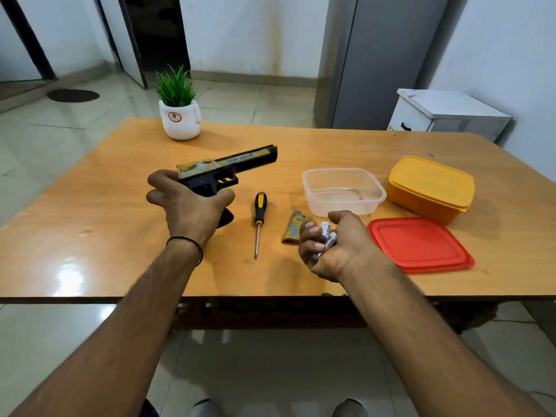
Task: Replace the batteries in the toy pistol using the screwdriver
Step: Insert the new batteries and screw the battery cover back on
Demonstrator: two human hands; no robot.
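Brown wood makes up the table, and everything sits on it. At the far left side stands a little green plant in a white pot.

Next comes the left hand, with a thin black band on its wrist. Its fingers and thumb are curled round the handle of the toy pistol. The black and gold barrel sticks out past the hand, pointing away and to the right. The bottom of the handle peeks out under the hand, on the thumb side. I cannot tell if the pistol touches the table.

Just to the right of that hand lies the screwdriver, flat on the wood. Its yellow and black handle points away and its thin metal tip points back toward the person. No hand touches it.

A small gold and grey piece lies beside it, right next to the right hand. This hand is closed up tight round some white batteries, which show between the fingers and thumb.

Behind the right hand is a clear tub with no lid on. Farther right are a yellow box with its lid on, and in front of it a flat red lid.
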